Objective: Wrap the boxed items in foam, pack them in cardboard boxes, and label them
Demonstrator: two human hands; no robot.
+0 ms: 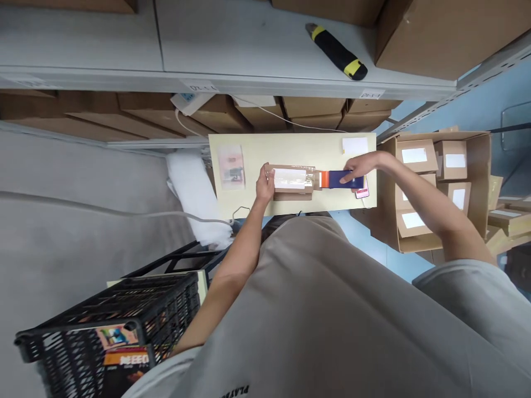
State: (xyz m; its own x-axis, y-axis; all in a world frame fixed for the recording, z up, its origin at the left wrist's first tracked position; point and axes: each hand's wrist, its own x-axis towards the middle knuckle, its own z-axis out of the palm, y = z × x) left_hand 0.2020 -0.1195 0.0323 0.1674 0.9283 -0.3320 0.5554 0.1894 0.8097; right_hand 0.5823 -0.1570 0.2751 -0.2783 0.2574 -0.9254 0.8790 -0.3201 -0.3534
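Observation:
A small cardboard box (289, 179) with a white label and shiny clear tape lies on the cream tabletop (290, 149). Fingers of my left hand (264, 184) are closed round its left end. At the box's right end is a flat dark blue item (348, 179) with an orange and white end; its exact kind I cannot tell. My right hand (360, 167) grips this item from above, thumb lying across it. Whether the orange and white end sits inside the box or only meets it is unclear. A phone (362, 193) lies partly under the blue item.
Left on the tabletop lies a printed sheet (231, 167); a white card stack (354, 146) is at back right. A large carton (487, 188) of labelled boxes stands right. A utility knife (337, 52) rests on the shelf (232, 50) above. A black crate (166, 309) stands lower left.

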